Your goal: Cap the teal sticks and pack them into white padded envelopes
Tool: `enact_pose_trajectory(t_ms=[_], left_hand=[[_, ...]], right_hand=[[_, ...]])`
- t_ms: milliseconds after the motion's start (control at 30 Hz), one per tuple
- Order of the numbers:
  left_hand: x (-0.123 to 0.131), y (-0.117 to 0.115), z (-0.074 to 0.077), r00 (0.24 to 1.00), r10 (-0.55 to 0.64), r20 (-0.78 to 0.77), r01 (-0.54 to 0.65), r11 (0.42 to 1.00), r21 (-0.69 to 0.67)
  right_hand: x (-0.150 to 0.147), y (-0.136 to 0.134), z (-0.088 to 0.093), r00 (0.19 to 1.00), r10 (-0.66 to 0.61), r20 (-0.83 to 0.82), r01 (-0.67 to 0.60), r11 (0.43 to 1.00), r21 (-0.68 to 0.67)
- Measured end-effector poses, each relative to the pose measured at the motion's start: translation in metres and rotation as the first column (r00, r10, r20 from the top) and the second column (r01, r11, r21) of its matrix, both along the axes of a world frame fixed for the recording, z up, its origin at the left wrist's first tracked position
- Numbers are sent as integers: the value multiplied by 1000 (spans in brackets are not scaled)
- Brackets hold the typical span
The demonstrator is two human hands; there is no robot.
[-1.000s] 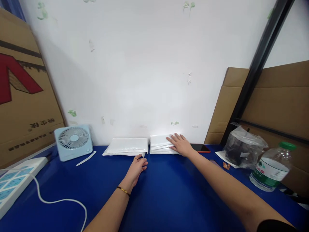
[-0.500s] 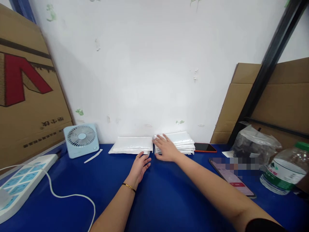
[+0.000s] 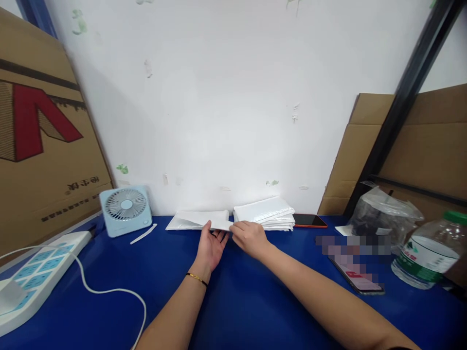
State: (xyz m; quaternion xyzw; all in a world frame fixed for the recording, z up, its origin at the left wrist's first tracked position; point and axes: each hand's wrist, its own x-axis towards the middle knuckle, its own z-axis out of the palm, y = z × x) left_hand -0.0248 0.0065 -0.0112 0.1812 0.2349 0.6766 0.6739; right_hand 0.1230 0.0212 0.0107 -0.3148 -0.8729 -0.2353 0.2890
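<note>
Two piles of white padded mailers lie against the wall: a low left pile (image 3: 178, 222) and a taller, uneven right pile (image 3: 268, 213). A white padded mailer (image 3: 213, 222) is tilted up at the near edge of the left pile. My left hand (image 3: 212, 249) grips its front edge, thumb on top and fingers underneath. With fingertips pinched together, my right hand (image 3: 251, 237) holds the mailer's right corner, just in front of the right pile. My right fingertips are partly hidden.
A blue fan (image 3: 126, 210), a white strip (image 3: 143, 234) and a power strip (image 3: 40, 277) with a white cable are on the left of the blue table (image 3: 233, 301). Two phones, a plastic bag (image 3: 383, 214) and a water bottle (image 3: 425, 260) stand right.
My left hand has closed on a mailer from the left pile and raised its near edge. My right hand has left the right pile's top and pinched that mailer's corner.
</note>
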Motion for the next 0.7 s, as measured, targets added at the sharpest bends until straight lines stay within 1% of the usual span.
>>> enact_pose_trajectory(t_ms=[67, 133, 167, 200, 233, 267, 300, 333, 367, 400, 433, 467, 500, 533, 567, 600, 667, 700], left_hand=[[4, -4, 3, 998, 19, 65, -18, 1000, -18], [8, -8, 7, 994, 36, 103, -28, 996, -84], [9, -9, 10, 991, 61, 118, -48, 992, -117], [9, -10, 13, 986, 101, 132, -83, 987, -137], [10, -10, 17, 977, 155, 145, -134, 981, -142], [10, -11, 22, 964, 218, 154, -196, 970, -142], [11, -11, 28, 949, 275, 156, -256, 958, -130], [13, -12, 34, 936, 316, 153, -304, 947, -101], [17, -14, 40, 929, 342, 143, -337, 940, -59], [22, -16, 46, 926, 355, 126, -356, 934, -10], [30, -18, 51, 928, 357, 104, -362, 931, 40], [38, -21, 56, 933, 350, 79, -357, 930, 88], [48, -24, 59, 940, 336, 53, -340, 931, 132], [58, -27, 60, 946, 323, 28, -323, 931, 171], [67, -29, 60, 949, 315, 3, -309, 929, 203], [75, -29, 59, 950, 311, -23, -298, 927, 227], [86, -27, 52, 943, 326, -72, -299, 922, 247], [89, -25, 48, 941, 320, -111, -287, 928, 236]], right_hand=[[14, -27, -2, 988, 155, 8, -155, 987, 46], [29, -48, -4, 953, 301, 28, -302, 951, 64], [36, -56, -5, 935, 354, 26, -355, 933, 54], [43, -61, -7, 921, 390, -14, -389, 921, 30], [49, -63, -8, 913, 393, -115, -396, 918, -5], [54, -64, -10, 892, 354, -281, -382, 923, -51], [57, -62, -13, 829, 270, -490, -367, 923, -113], [57, -60, -15, 707, 145, -692, -373, 908, -191], [56, -57, -18, 546, -7, -838, -414, 867, -277], [52, -55, -21, 391, -154, -907, -499, 793, -350], [48, -53, -23, 279, -284, -917, -610, 685, -398], [43, -51, -25, 210, -395, -894, -714, 563, -416], [39, -50, -27, 155, -484, -861, -793, 459, -400], [35, -49, -29, 97, -554, -827, -845, 393, -363], [33, -47, -31, 34, -607, -794, -875, 365, -317], [32, -46, -32, -37, -646, -763, -888, 371, -271], [35, -40, -36, -164, -698, -698, -875, 429, -223], [38, -37, -39, -208, -717, -666, -860, 458, -224]])
